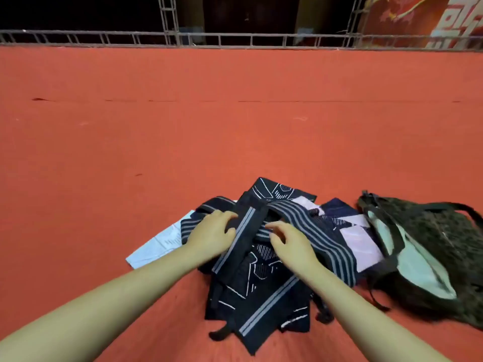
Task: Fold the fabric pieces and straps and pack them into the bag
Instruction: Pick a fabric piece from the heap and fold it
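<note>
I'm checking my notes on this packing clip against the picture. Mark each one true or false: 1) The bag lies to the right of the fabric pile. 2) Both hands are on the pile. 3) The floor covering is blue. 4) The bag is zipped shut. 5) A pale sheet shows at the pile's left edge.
1) True: the bag lies right of the fabric pile.
2) True: the left hand and right hand rest on the striped straps.
3) False: the floor covering is orange-red.
4) False: the bag gapes open, showing its pale lining.
5) True: a pale sheet shows there.
</note>
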`<state>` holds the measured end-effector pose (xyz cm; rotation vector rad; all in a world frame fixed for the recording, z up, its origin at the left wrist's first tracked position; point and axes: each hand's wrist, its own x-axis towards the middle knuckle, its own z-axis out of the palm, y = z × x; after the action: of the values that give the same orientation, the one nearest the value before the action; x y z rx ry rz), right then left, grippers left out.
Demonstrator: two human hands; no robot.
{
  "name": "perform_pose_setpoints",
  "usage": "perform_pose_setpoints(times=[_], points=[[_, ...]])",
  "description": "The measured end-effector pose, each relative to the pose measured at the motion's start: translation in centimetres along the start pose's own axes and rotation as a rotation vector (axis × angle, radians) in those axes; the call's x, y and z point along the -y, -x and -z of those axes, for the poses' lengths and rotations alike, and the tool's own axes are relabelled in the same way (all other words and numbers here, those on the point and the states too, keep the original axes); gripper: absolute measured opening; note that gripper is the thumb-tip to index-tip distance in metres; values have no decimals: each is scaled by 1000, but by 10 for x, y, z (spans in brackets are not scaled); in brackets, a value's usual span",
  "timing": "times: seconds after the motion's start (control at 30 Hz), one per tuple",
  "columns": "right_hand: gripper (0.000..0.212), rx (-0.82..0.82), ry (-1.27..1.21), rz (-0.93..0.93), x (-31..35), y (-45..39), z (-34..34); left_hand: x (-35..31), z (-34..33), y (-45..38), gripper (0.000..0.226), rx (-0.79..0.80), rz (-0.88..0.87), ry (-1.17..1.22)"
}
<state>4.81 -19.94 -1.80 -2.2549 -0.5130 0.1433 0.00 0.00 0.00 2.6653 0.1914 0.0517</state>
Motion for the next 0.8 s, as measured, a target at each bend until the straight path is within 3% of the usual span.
perform_pose_setpoints(times=[0.13,0.23,0.47,0.67,0.8], points=[[28,35,56,26,-34,16,-53,29,-39,13,48,-82,112,-13],[30,-49,60,84,-47,25,-81,33,-55,22,49,-150,75,32],[34,-143,4,142,-39,51,-83,4,-50,55,36,-262,68,261],[34,-290,-27,131,-14,84,-54,-1,-24,124,38,-168,-27,184],[37,-285,42,165,6,88,-45,24,-27,175,47,-29,-58,71]])
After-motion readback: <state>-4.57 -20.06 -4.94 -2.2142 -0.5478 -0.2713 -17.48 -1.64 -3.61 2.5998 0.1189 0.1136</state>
